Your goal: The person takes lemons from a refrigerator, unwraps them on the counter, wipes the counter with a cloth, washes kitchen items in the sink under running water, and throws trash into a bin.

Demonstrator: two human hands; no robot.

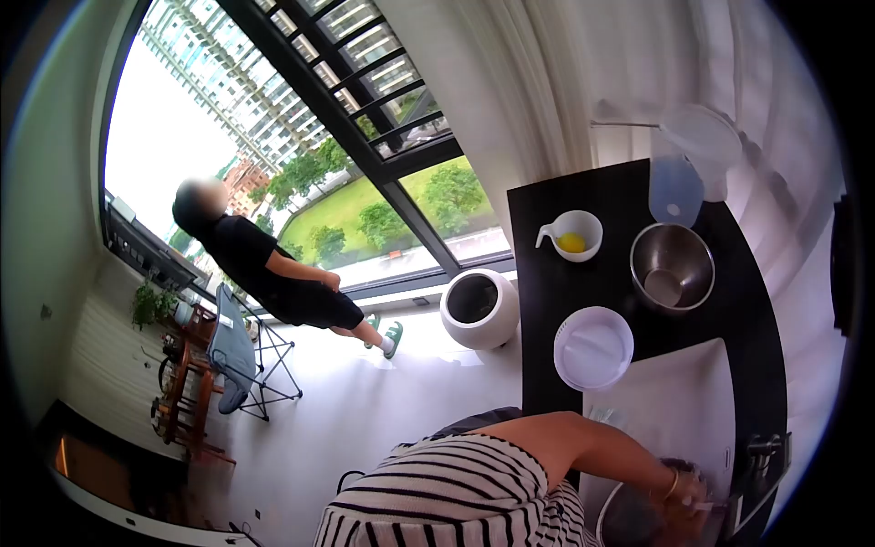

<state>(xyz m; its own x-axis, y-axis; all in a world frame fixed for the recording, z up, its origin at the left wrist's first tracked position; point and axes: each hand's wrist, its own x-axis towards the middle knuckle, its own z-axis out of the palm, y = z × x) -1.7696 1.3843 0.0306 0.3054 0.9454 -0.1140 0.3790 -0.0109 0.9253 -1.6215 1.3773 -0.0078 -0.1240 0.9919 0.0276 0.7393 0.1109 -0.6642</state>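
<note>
My left hand (684,492), with a bracelet at the wrist, reaches down into the white sink (679,383). It is at the rim of a round metal bowl or pot (629,515) near the bottom edge of the view. The fingers are blurred, so their grip cannot be made out. Just below, a patch of skin (679,527) looks like part of my right hand, mostly hidden. A clear, glassy-looking item (609,417) lies in the near corner of the sink.
On the black counter (538,301) are a white cup (581,225) with yellow contents, a steel bowl (673,264), a white colander-like bowl (592,346) and a bluish translucent container (674,190). A faucet (764,451) edges the sink. Another person (264,269) stands by the window near a folding chair (232,351).
</note>
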